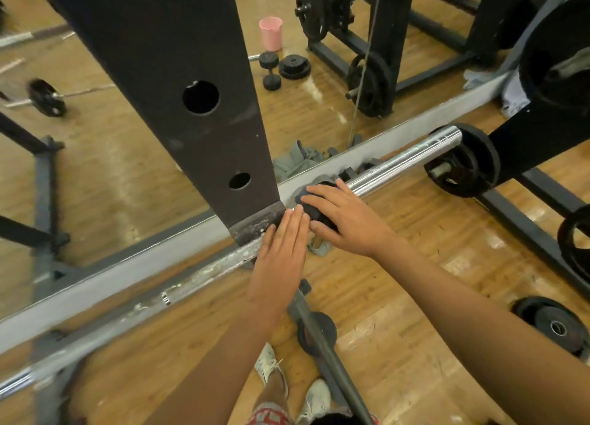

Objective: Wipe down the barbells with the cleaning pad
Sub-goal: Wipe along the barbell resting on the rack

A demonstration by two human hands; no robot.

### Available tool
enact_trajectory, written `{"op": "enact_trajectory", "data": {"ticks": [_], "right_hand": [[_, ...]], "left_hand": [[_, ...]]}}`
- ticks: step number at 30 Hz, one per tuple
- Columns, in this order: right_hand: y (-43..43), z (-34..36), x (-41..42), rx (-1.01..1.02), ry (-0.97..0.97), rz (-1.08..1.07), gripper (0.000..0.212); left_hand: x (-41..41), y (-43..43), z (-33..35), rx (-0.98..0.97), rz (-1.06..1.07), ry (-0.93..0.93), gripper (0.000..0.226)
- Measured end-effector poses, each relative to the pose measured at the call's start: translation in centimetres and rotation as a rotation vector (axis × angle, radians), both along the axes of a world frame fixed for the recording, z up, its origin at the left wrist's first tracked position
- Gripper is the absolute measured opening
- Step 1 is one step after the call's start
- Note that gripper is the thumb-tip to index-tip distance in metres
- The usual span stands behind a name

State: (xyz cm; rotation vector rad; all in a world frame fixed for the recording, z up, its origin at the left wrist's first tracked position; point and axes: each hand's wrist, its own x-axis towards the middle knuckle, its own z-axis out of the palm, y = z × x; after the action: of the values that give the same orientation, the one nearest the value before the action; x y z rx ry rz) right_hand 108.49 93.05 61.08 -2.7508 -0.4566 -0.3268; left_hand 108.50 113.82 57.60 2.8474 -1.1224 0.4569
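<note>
Barbell [399, 165] runs low-left to high-right. Right hand [344, 220] curls over the pad [314, 213], clamping it on the barbell just beside the upright [178, 89]; we judge that's for rubbing. Left hand [281, 258] lies flat, fingers straight, steadying. Upright blocks leftward; 1 shiny stretch runs free toward the plate [472, 165].

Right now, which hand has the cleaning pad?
The right hand: it grips the dark cleaning pad on the barbell; the left hand lies flat, fingers straight, beside it.
</note>
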Motion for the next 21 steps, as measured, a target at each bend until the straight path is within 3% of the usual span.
{"op": "enact_trajectory", "data": {"ticks": [5, 11, 15, 19, 21], "right_hand": [[-2.2, -1.6, 0.7, 0.017, -0.088, -0.101, 0.040], [0.5, -2.9, 0.6, 0.142, -0.213, -0.146, 0.036], [-2.3, -2.8, 1.4, 0.037, -0.233, -0.048, 0.033], [1.0, -3.4, 1.3, 0.163, -0.282, -0.226, 0.033], [2.4, -3.7, 1.1, 0.189, -0.274, -0.206, 0.034]], "left_hand": [[-0.2, -0.7, -0.4, -0.071, 0.030, 0.015, 0.085], [-0.1, -0.3, -1.2, -0.044, -0.008, -0.007, 0.066], [0.0, -0.3, -1.5, -0.065, -0.010, -0.009, 0.069], [0.2, -0.4, -1.7, -0.090, -0.023, -0.016, 0.080], [0.3, -0.4, -1.7, -0.073, -0.027, -0.016, 0.083]]}}
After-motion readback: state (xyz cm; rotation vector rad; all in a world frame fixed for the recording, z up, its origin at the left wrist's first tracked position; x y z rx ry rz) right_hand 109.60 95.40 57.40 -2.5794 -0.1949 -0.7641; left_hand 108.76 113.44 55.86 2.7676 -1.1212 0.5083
